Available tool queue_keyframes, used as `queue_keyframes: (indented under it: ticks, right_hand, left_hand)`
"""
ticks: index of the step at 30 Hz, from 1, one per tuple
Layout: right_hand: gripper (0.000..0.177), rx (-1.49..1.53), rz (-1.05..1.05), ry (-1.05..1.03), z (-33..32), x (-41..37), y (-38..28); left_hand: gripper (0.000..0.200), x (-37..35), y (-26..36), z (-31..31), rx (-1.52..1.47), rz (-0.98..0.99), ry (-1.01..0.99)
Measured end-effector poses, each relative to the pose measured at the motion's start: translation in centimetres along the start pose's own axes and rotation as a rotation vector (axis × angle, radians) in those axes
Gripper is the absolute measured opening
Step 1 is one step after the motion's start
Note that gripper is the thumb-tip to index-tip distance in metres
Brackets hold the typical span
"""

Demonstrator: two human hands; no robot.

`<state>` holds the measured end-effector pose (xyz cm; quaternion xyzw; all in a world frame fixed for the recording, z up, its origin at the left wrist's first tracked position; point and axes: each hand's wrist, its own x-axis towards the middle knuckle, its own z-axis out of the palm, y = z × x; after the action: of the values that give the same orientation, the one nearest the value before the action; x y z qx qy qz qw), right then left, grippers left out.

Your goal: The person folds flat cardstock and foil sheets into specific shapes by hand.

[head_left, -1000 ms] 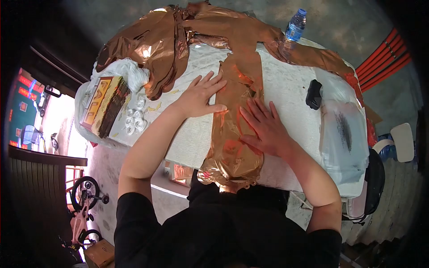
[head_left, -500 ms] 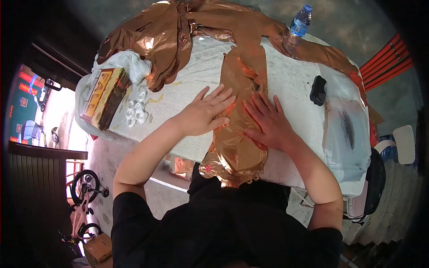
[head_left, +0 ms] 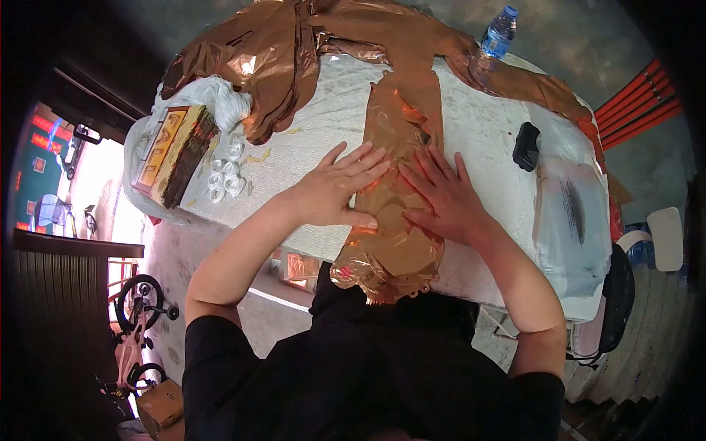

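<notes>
A flat, shiny copper-coloured foil piece, which looks like an uninflated foil balloon, runs down the middle of the table to its near edge. It is creased, with a scalloped lower end close to my body. My left hand lies palm down with fingers spread, its fingertips and thumb on the foil's left edge. Opposite it, my right hand rests flat on the right side, fingers apart. Neither hand grips anything. More copper foil pieces are heaped at the far side of the table, and the upper end of mine meets them.
On the white-covered table are a yellow-edged stack, several small white rolls and a white plastic bag at left. A water bottle, a black object and clear plastic packs are at right.
Both hands stay on the foil and have barely moved. My right hand's fingers look slightly more spread, and the view has shifted a little.
</notes>
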<state>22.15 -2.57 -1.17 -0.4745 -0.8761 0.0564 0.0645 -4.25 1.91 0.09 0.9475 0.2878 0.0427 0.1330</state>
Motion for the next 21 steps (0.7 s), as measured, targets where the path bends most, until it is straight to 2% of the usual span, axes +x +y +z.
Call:
queue_keyframes:
  ticks: [6,9,11,13,15,18,21]
  right_hand:
    - [0.076,-0.015,-0.004,-0.020,-0.5,-0.4,-0.3]
    - [0.076,-0.016,-0.053,-0.014,-0.4,-1.4,-0.8]
    - [0.076,0.025,-0.050,-0.111,-1.1,-2.2,-1.6]
    - [0.076,0.034,-0.050,-0.122,-1.2,-2.8,-2.2]
    - [0.076,0.040,-0.050,-0.129,-1.3,-3.3,-2.5]
    - [0.076,0.045,-0.050,-0.114,-1.1,-3.6,-2.7]
    - [0.075,0.044,-0.053,-0.087,-0.9,-3.9,-2.8]
  left_hand:
    - [0.083,-3.1,1.9,0.0,-0.114,0.050,0.047]
    - [0.080,-6.0,4.6,-0.3,-0.035,0.041,0.035]
    - [0.075,-7.4,6.1,-0.8,-0.093,0.037,0.038]
    - [0.069,-8.3,6.8,-1.1,-0.259,0.036,0.027]
    - [0.062,-8.4,6.9,-0.7,-0.290,0.013,0.048]
    - [0.054,-7.9,6.0,0.5,-0.218,0.070,0.150]
    - [0.045,-6.1,6.4,0.4,-0.268,0.105,0.266]
